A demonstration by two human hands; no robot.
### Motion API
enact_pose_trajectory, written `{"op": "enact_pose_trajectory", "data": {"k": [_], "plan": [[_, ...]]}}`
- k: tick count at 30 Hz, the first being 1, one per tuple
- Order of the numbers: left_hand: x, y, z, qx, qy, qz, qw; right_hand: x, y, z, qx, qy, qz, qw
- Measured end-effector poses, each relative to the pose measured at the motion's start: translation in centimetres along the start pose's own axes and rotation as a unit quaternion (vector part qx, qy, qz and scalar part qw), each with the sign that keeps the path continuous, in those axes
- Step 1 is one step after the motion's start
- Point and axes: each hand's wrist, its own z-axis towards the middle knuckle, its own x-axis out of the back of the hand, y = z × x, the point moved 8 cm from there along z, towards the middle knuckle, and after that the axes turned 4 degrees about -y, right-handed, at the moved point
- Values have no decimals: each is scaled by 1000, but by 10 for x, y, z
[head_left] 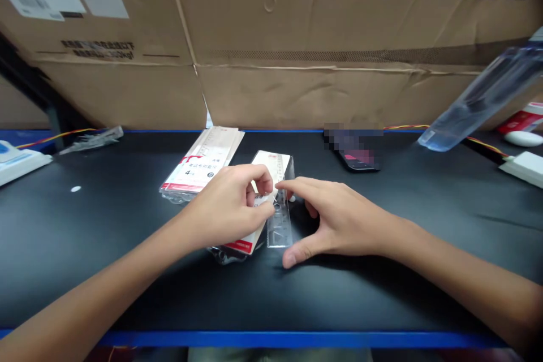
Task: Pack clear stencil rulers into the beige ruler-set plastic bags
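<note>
A clear plastic ruler lies on the black tabletop, partly over a ruler-set packet with a pale card and red lower edge. Above this packet, my left hand has its fingers curled, with a gap between thumb and index finger; its thumb tip is close to the ruler. My right hand is just right of the ruler, thumb and index finger spread wide, the index fingertip near the ruler's upper part. Left of the first packet is a stack of similar packets. My left hand hides part of the nearer packet.
A large cardboard box stands behind the table. A dark phone lies at the back right, near a tilted clear plastic bottle or tube. White power strips sit at both sides; crumpled clear plastic is back left.
</note>
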Motion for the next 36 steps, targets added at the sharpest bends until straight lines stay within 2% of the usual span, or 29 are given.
{"op": "enact_pose_trajectory", "data": {"k": [7,16,23,27,36], "plan": [[3,2,1,-1,14,-11,1000,-1,-2,-1,0,1,-18,1000],[-5,9,-2,-22,1,-6,1000,-2,-2,0,-1,26,-18,1000],[-4,8,-3,-24,8,-7,1000,-4,-7,1,67,43,39,996],[-5,8,-3,-23,6,-9,1000,-8,-12,2,98,33,74,992],[-2,12,-5,-38,11,-17,999,-11,-9,4,93,43,85,991]]}}
